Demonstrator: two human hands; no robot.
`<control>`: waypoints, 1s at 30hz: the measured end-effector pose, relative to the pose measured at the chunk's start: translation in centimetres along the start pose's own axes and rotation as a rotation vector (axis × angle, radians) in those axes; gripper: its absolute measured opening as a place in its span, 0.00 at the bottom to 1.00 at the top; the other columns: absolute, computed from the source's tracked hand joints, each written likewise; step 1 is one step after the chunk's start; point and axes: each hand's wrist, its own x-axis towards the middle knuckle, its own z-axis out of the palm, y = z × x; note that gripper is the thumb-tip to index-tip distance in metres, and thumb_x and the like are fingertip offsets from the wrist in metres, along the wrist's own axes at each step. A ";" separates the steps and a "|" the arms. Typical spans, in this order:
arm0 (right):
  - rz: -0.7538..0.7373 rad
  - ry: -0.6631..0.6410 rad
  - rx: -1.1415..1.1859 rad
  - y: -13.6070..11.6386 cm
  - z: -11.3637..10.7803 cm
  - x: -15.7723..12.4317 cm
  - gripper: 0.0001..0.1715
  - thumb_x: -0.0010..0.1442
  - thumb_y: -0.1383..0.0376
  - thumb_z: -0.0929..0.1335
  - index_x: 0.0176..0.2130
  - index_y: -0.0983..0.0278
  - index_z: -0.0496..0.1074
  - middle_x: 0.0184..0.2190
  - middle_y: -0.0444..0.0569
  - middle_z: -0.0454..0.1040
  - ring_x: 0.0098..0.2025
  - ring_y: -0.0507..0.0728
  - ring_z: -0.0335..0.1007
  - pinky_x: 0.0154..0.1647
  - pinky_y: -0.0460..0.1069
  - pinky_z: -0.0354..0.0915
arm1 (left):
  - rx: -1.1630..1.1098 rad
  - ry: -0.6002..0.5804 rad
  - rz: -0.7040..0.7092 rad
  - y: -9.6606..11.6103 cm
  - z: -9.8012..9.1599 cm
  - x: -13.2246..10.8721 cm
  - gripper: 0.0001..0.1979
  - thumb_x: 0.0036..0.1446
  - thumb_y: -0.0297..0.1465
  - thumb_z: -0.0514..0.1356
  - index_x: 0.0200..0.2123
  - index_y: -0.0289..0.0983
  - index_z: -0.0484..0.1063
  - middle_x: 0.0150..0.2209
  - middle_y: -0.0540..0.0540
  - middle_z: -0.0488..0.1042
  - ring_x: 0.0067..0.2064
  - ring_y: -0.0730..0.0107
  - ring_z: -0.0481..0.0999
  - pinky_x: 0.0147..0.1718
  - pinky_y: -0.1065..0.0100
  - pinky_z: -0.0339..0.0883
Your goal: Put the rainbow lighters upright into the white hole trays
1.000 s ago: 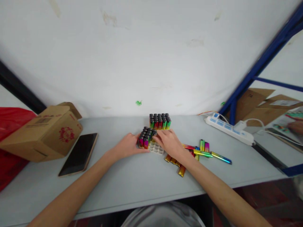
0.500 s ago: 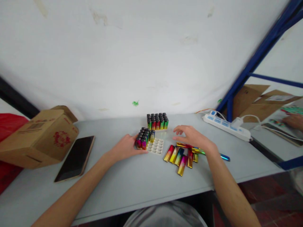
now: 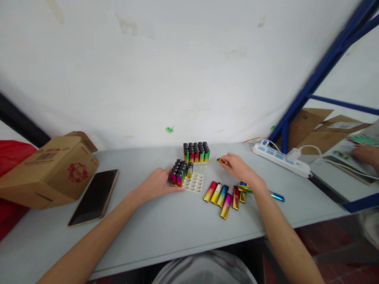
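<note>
My left hand [image 3: 160,182] grips the left side of a white tray [image 3: 197,184] with oval holes, its thumb along the near edge and its other fingers hidden behind the contents. Upright lighters [image 3: 179,173] with black ends and shiny coloured bodies fill the tray's left part; holes show at the right. In my right hand [image 3: 236,165], thumb and fingers pinch a gold-coloured lighter [image 3: 220,160] above the table, right of the tray. Below that hand lie several loose shiny lighters [image 3: 226,206] in red, yellow, blue and pink, partly overlapping near the wrist.
Behind the tray stands a full block of upright lighters [image 3: 196,153]. A phone [image 3: 94,197] and a cardboard box [image 3: 49,173] are at the left. At the right are a white power strip [image 3: 281,158], a blue metal frame [image 3: 315,75] and another person's hand [image 3: 367,154].
My right hand has picked up a lighter from the loose pile and now holds it slightly above the table. The left hand stays on the tray.
</note>
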 end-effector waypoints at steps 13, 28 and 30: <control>0.223 0.375 0.851 -2.8 1.9 1.1 0.33 0.55 0.37 0.80 0.36 0.59 0.69 0.32 0.51 0.84 0.32 0.58 0.78 0.39 0.54 0.73 | -0.005 0.040 0.020 -0.1 0.2 -0.2 0.27 0.62 0.59 0.66 0.43 0.40 0.75 0.35 0.44 0.82 0.41 0.48 0.83 0.45 0.57 0.74; 0.296 0.005 1.066 -5.8 5.1 1.4 0.32 0.60 0.35 0.73 0.41 0.56 0.66 0.28 0.36 0.69 0.22 0.49 0.52 0.21 0.45 0.53 | -0.001 0.040 0.043 -0.4 0.6 0.0 0.27 0.62 0.59 0.67 0.47 0.42 0.76 0.41 0.43 0.85 0.40 0.51 0.84 0.48 0.58 0.74; 0.282 -0.008 0.958 -5.8 5.3 1.4 0.32 0.63 0.33 0.70 0.39 0.56 0.64 0.25 0.35 0.64 0.21 0.49 0.48 0.21 0.45 0.49 | -0.010 0.044 0.041 -0.3 0.5 0.0 0.27 0.62 0.58 0.67 0.48 0.41 0.76 0.41 0.43 0.85 0.41 0.51 0.84 0.48 0.58 0.74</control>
